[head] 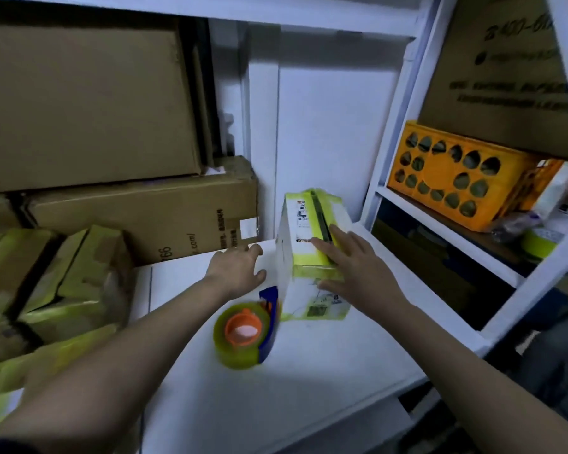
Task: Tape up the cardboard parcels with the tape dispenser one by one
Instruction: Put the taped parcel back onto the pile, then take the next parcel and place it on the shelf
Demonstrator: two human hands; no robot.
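Head view: yellow-taped white parcel (312,257)

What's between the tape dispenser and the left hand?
Only bare white tabletop. In the head view the tape dispenser lies just nearer than the left hand, beside the parcel.

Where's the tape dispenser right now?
The tape dispenser stands on the white table, centre of the head view, against the parcel, below the left hand.
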